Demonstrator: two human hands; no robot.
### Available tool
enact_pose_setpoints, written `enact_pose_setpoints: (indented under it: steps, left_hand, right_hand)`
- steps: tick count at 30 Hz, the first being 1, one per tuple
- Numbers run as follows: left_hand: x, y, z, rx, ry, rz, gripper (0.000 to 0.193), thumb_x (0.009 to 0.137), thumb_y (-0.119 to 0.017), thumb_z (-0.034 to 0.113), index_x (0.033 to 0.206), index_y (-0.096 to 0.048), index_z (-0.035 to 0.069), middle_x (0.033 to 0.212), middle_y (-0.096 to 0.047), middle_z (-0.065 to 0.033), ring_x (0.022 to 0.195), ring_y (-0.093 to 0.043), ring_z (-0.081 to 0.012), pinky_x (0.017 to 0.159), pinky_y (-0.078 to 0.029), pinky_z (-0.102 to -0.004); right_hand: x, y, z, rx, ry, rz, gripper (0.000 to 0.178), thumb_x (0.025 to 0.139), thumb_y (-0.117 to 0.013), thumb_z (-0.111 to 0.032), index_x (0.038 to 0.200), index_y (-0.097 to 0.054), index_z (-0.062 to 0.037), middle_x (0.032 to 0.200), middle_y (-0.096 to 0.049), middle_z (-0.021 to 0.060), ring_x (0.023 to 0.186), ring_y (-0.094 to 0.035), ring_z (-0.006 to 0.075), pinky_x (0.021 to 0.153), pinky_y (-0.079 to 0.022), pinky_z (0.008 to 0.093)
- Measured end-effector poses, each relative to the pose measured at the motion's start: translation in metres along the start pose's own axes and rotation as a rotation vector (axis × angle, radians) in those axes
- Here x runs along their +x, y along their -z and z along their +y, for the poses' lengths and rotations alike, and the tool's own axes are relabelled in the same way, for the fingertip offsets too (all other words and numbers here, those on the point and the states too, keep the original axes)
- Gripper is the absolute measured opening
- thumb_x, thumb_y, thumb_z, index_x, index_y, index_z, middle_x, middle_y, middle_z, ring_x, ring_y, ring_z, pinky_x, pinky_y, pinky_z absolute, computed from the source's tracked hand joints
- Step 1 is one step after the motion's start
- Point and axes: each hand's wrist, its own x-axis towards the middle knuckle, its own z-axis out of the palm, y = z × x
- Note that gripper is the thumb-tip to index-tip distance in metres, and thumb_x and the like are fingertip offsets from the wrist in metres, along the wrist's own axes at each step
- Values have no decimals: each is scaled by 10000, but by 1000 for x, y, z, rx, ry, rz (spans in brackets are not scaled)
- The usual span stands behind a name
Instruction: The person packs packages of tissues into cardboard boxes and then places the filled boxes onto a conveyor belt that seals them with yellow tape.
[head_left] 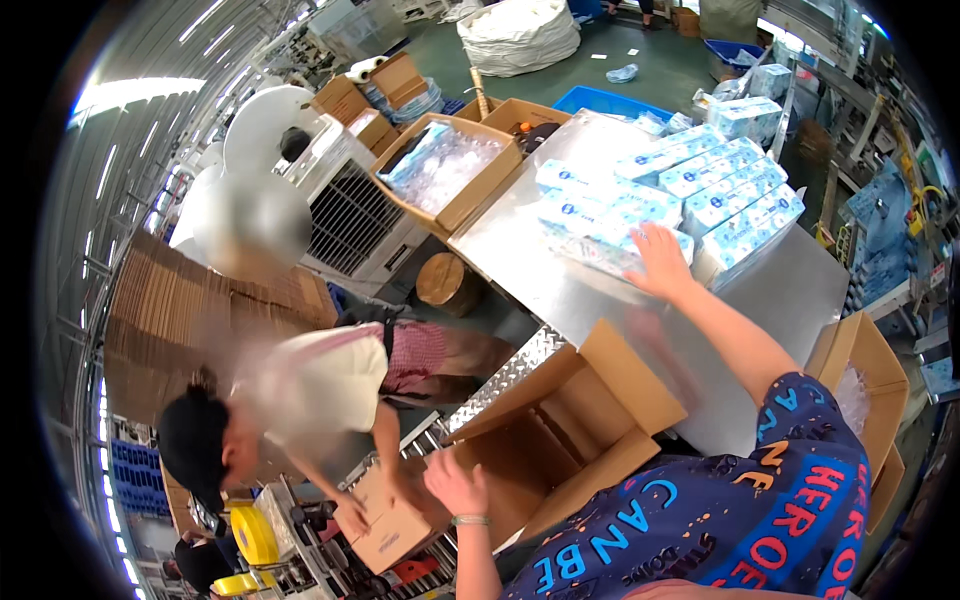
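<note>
- The right hand [660,262], fingers spread, is at the nearest of the blue-and-white wrapped packs [735,200]; I cannot tell whether it grips.
- Those packs fill the far right part of the steel bench [515,235].
- The left hand [457,485], half open and gripping nothing, is beside the open carton [590,488], flaps up at the bench's near edge.
- A carton of clear plastic [478,190] adjoins the far left corner.

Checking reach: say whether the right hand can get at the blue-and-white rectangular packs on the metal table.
Likely yes: the right hand is at the nearest pack, nothing visibly between.
</note>
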Motion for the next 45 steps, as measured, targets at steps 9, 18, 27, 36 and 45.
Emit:
enact_pose_setpoints:
  steps: [9,18,27,36,45]
  left_hand:
    - [163,-52,238,-565,-789,-133,444,757,-772,90,1184,-650,80,1277,-580,-167,1217,-526,-386,1048,-433,-489]
    - [222,-96,340,-20,-1006,-590,911,649,-824,180,1458,-414,86,1221,-565,-164,1199,-509,-351,1055,-386,-442]
    - [200,81,260,7,-1019,-174,796,620,-744,98,1372,-488,63,1123,-567,-142,1071,-543,-319,935,-431,-414]
    - [33,86,90,-741,-199,-419,667,687,-854,271,1229,-578,-3,1122,-573,-227,1091,-549,-403,909,-476,-464]
    - [-67,-100,91,-138,-460,-867,674,656,-793,156,1224,-452,36,1201,-564,-170,1157,-546,-380,895,-559,-447]
  right_hand:
    - [-48,38,7,-38,-106,-406,1051,671,-843,-341,1531,-317,-44,1325,-532,214,1218,-523,351,981,-445,476]
    - [41,83,48,166,142,-508,1105,657,-855,-442,1495,-323,43,1258,-604,272,1182,-594,413,1000,-476,467]
    - [73,2,54,71,-204,-357,1192,645,-857,-444,1520,-232,70,1291,-562,263,1185,-577,400,1045,-437,515]
    - [-88,67,-1,-106,-166,-396,1137,628,-821,-215,1572,-212,-40,1205,-567,235,1153,-568,374,1024,-436,465]
    - [-60,146,-118,62,266,102,1011,651,-766,-96,1553,-312,-50,1041,-544,169,996,-533,348,854,-439,441]
